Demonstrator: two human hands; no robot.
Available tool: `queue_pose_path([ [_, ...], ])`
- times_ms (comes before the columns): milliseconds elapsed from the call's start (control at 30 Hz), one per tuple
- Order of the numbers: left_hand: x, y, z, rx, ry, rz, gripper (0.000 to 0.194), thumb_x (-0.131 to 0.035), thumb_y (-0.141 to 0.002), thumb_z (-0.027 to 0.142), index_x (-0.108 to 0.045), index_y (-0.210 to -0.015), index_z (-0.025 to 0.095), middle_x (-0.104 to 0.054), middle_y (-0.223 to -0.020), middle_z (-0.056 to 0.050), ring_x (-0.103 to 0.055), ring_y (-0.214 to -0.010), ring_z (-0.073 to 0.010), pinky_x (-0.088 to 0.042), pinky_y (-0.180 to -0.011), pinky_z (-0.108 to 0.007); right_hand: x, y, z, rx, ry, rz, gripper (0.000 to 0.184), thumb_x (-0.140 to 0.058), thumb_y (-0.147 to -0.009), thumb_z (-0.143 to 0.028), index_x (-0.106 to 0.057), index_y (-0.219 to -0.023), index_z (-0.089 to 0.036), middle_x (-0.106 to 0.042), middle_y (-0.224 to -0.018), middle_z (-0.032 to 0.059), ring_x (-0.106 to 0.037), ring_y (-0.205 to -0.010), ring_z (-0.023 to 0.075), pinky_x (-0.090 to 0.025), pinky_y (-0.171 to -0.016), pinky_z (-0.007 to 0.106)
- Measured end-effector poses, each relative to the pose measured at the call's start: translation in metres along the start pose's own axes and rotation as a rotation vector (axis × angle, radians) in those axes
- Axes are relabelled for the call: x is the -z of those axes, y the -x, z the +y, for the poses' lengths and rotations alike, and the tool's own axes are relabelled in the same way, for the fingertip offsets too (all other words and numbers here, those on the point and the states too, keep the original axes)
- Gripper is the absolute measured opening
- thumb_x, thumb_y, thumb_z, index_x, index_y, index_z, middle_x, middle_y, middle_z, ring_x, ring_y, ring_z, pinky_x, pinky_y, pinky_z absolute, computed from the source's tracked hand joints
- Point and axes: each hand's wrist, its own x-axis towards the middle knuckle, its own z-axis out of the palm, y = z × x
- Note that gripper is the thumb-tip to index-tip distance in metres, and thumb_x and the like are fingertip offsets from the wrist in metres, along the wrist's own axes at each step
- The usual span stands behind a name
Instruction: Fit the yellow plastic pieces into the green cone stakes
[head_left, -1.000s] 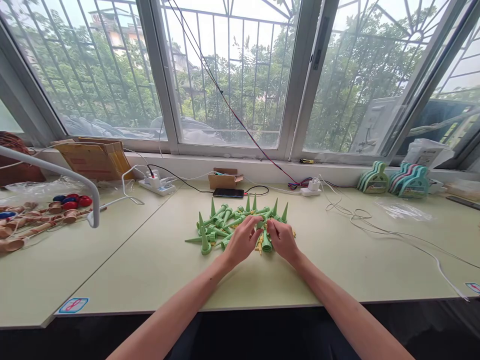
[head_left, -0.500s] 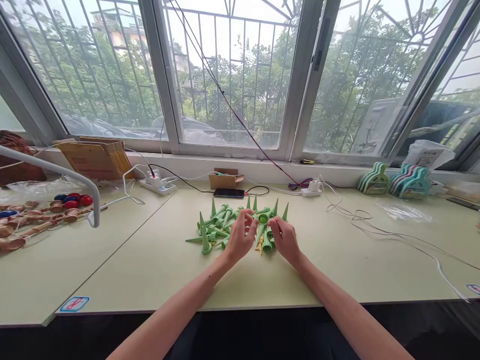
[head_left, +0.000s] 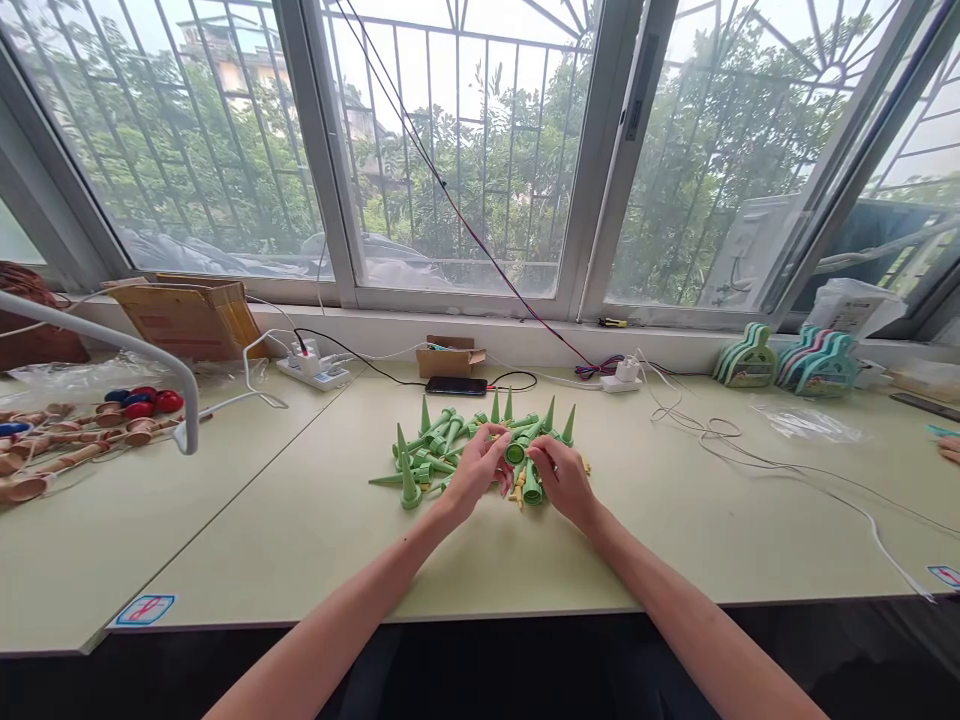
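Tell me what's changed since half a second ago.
A green cone has shifted, its open end now farther left and lower, by the left hand; whether gripped is unclear. At the right edge, another person's hand has come further into view, beside something turquoise. The phone and cardboard box haven't moved.

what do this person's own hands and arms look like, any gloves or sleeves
The left hand and right hand are bare: no gloves, rings or watch can be made out. The left forearm and right forearm are bare, with no sleeve in frame.
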Motion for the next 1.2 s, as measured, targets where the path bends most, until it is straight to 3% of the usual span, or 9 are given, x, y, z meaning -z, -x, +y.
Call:
queue_pose_path([
  [433, 0.002, 0.004, 0.0, -0.053, -0.019, -0.004, 0.037, -0.062, -0.086, 0.05, -0.046, -0.101, 0.02, -0.053, -0.071, 0.005, -0.057, -0.046, -0.0109, -0.046, -0.04, -0.022, -0.001, 0.002, 0.002, -0.086, -0.03, -0.095, 0.021, -0.038, -0.101, -0.036, -0.051, -0.095, -0.021, -0.04, -0.059, -0.0062, -0.036, -0.051, 0.0115, -0.032, -0.052, 0.023],
  [833, 0.003, 0.004, -0.001, -0.129, -0.076, 0.012, 0.041, -0.065, -0.083, 0.05, -0.045, -0.105, 0.021, -0.057, -0.091, 0.0, -0.057, -0.044, -0.0064, -0.044, -0.037, -0.02, -0.001, 0.002, 0.002, -0.125, -0.055, -0.157, 0.025, -0.034, -0.102, -0.039, -0.05, -0.11, -0.021, -0.04, -0.057, -0.0069, -0.036, -0.049, 0.0118, -0.032, -0.05, 0.023],
  [1200, 0.006, 0.004, -0.01, -0.208, -0.232, 0.005, 0.038, -0.062, -0.086, 0.046, -0.045, -0.11, 0.022, -0.055, -0.107, -0.005, -0.057, -0.049, -0.0054, -0.044, -0.037, -0.019, -0.002, 0.002, 0.002, -0.145, -0.074, -0.132, 0.027, -0.037, -0.101, -0.04, -0.043, -0.083, -0.022, -0.038, -0.057, -0.0069, -0.035, -0.05, 0.0111, -0.031, -0.05, 0.022],
])
